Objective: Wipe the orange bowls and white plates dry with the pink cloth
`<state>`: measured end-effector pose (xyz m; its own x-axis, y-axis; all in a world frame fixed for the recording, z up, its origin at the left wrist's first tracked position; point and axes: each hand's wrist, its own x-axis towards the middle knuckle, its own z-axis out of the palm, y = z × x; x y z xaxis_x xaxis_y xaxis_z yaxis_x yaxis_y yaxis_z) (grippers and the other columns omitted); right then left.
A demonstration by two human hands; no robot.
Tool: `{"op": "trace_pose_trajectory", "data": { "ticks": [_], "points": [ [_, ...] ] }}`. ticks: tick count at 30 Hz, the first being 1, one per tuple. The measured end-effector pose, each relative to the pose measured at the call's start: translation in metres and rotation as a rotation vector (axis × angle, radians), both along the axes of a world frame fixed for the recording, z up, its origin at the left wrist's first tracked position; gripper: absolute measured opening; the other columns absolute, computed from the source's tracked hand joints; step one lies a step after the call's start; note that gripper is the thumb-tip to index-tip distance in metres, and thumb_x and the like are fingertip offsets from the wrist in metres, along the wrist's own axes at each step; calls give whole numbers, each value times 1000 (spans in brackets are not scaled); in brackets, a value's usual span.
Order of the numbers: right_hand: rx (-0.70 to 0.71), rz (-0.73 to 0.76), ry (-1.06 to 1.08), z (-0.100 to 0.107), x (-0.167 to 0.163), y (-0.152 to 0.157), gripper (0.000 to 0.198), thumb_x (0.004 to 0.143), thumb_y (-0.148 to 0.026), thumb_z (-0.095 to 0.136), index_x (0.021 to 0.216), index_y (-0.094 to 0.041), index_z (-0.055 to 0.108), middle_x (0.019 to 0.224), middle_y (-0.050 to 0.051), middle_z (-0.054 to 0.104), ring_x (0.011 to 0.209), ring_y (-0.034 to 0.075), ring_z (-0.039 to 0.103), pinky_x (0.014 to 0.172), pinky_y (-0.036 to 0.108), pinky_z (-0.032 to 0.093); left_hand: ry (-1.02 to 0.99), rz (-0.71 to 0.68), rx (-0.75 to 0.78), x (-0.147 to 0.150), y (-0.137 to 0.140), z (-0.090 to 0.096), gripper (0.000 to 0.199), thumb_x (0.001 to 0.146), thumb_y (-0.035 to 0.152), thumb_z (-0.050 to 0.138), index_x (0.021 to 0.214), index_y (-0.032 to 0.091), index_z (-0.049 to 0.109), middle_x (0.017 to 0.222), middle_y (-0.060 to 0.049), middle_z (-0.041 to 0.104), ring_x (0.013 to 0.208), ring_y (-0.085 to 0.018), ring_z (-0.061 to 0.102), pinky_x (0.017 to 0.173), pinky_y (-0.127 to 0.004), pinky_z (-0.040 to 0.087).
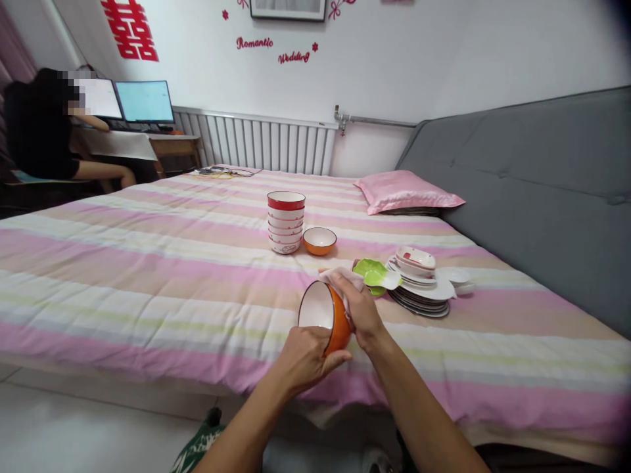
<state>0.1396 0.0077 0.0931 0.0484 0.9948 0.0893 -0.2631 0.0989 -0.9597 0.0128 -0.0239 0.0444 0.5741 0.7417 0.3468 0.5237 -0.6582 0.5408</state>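
Note:
An orange bowl (340, 320) with a white inside and a dark rim is tilted on its side above the bed's near edge. My left hand (306, 355) is closed on its lower rim, fingers inside and thumb on the outer wall. Against the bowl's outside, my right hand (359, 305) presses a pale cloth (351, 272), fingers closed around it. Beyond them on the bed stand a second orange bowl (320, 248) and a tall stack of white bowls (286, 230), the top one red-banded.
Right of my hands lie green leaf-shaped dishes (371, 270) and a pile of plates (428, 289) with small dishes on top. A pink pillow (409, 190) rests by the grey headboard (532, 177). Cables (224, 172) lie at the bed's far edge. A person (39, 131) sits at a desk, far left.

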Motion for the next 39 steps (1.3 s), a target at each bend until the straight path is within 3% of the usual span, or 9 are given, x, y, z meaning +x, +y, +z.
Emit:
{"op": "trace_pose_trajectory", "data": {
  "ticks": [5,8,14,17,21,26,29,34,39],
  "points": [
    [-41,40,16,-7,8,7,38,70,-45,69,97,-18,68,85,2,70,85,21,65,81,33,49,249,-78,117,-2,4,0,56,92,58,30,95,14,64,89,-13,69,80,-25,64,68,-32,44],
    [-63,71,-23,-16,11,10,38,61,-35,75,96,-20,67,90,1,69,89,20,64,82,31,48,329,-78,139,-4,9,-4,53,91,56,36,96,11,65,87,-15,69,79,-27,65,68,-35,46],
    [-169,79,-200,-29,28,11,24,59,-17,61,82,-18,67,62,-4,62,61,15,58,60,26,46,300,-91,114,-6,14,-11,47,84,56,49,87,14,69,82,-12,70,76,-27,67,67,-34,48],
    [-207,51,-287,-36,45,13,21,58,-15,59,76,-17,68,60,-4,62,58,15,55,54,24,42,216,-96,85,-9,15,-7,46,78,61,58,92,19,71,91,-13,72,87,-28,67,81,-38,49],
    [-247,-1,-330,-48,63,15,22,54,-14,58,74,-17,69,65,-2,66,60,16,57,54,25,43,-211,61,-135,-14,17,-1,50,59,54,79,99,27,73,113,-13,69,113,-34,59,107,-48,32],
    [-277,-65,-252,-58,70,14,22,52,-15,60,72,-16,69,69,2,70,64,21,63,58,29,48,-639,342,-369,-13,18,-1,44,73,47,70,112,27,68,131,-9,59,128,-30,45,113,-44,24],
    [-285,-100,-166,-61,65,14,22,52,-18,60,72,-15,68,67,5,71,64,23,65,58,32,50,-820,462,-543,-8,16,-1,60,74,50,68,126,22,57,142,-13,48,131,-31,42,109,-45,30],
    [-192,-167,-22,-65,39,15,37,60,-28,64,94,-16,66,83,5,73,77,25,69,71,36,54,-1054,365,-880,4,14,4,58,72,52,68,115,14,62,119,-19,65,107,-33,63,88,-46,50],
    [-74,-175,9,-67,6,9,43,68,-41,70,104,-17,65,99,7,73,93,25,68,81,38,54,-1291,388,-889,4,16,11,46,71,41,71,108,15,62,109,-13,70,96,-27,67,79,-37,55]
  ]
}}
